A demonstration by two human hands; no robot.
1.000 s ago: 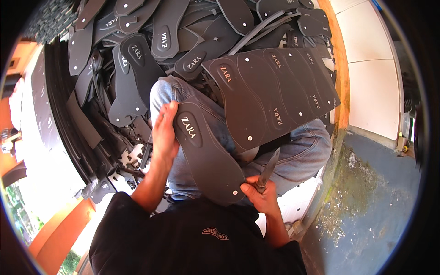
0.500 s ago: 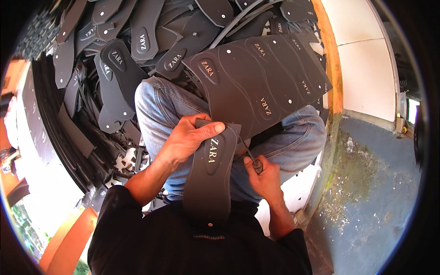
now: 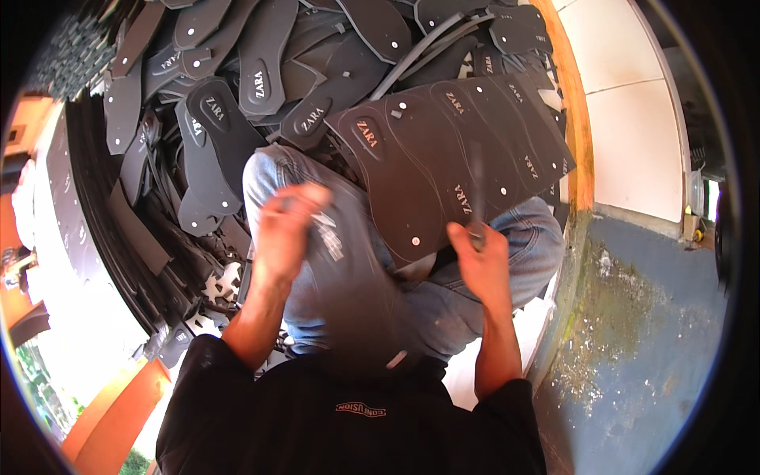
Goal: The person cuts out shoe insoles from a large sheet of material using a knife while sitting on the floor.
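Note:
My left hand (image 3: 283, 231), smeared by motion, is closed at the upper end of a cut black foam sole (image 3: 348, 281). That sole is blurred too and slants down toward my lap, its lower end by my black shirt. A thin-bladed knife (image 3: 477, 186) is gripped in my right hand (image 3: 484, 265), its blurred blade pointing up and away from me over a black foam sheet (image 3: 423, 174). Curved sole outlines, raised ovals, pale lettering and round white dots mark the sheet, which rests across my knees. A small dark scrap (image 3: 397, 114) lies near its far edge.
A heap of loose black soles (image 3: 261, 59) and offcuts spreads beyond my knees and to the left. Long dark sheets (image 3: 91, 214) are stacked along the left side. On the right are a wooden edge (image 3: 571, 103) and a stained blue-grey floor (image 3: 641, 317).
My left hand has swung left with the cut sole, away from the sheet's near corner. My right hand has moved right and forward, and the knife now points up over the sheet.

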